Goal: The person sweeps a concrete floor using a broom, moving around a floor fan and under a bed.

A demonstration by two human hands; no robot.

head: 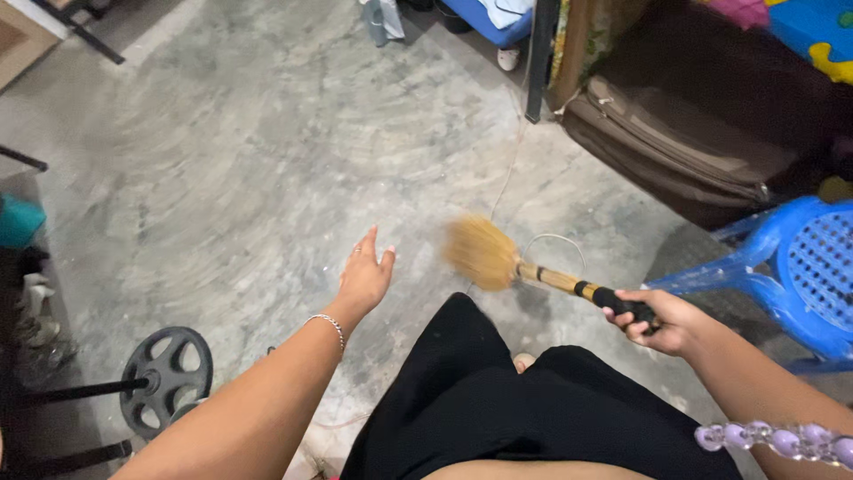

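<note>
At the lower left a round weight plate (166,378) lies on the grey floor (222,151). Near the middle, the left hand (364,276) floats with fingers spread and holds nothing. Right of it is the small broom (524,267), which looks light, with soft straw and a stiff stick to grab. The right hand (662,322) is wrapped tight around its dark end, arm bent. A blue chair (800,267) stands at the right.

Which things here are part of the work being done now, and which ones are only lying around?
In use:
- small straw broom, gripped at its dark handle by the right hand
- left hand, open and empty above the concrete floor

Lying about:
- blue plastic chair
- brown suitcase
- barbell weight plate
- thin cord on the floor
</note>
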